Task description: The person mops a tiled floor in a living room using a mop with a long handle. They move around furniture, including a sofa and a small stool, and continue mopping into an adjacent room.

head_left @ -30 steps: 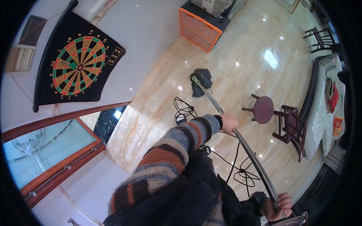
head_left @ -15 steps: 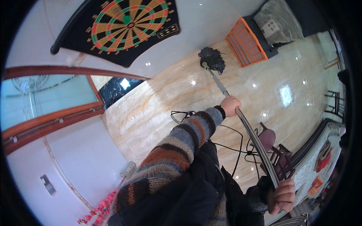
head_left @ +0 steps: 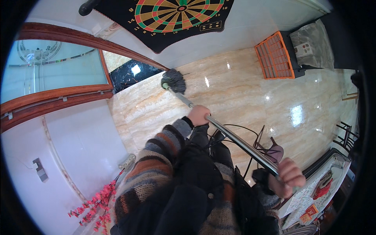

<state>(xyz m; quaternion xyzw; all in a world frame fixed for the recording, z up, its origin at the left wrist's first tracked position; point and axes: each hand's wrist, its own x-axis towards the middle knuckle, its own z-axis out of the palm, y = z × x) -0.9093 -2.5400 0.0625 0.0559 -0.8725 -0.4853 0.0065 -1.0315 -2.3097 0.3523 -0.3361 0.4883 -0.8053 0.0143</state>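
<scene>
Your left grip [head_left: 199, 115] and right grip [head_left: 290, 175] both wrap the mop handle [head_left: 241, 142]; press the mop head [head_left: 176, 80] flat at eleven o'clock

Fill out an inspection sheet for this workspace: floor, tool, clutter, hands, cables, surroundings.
Surface: pale marbled floor, glossy with light reflections; whether wet, cannot tell.
Job's things: mop head down beside the dark marble strip; metal pole slants to the person's right.
Clutter: orange crate near the wall; dark reddish stool beyond the pole.
Hands: left hand grips the pole partway along; right hand, slightly blurred, grips its upper end.
Cables: black cable loops near the stool.
Surroundings: dartboard on the wall; pink flowers at lower left.
</scene>
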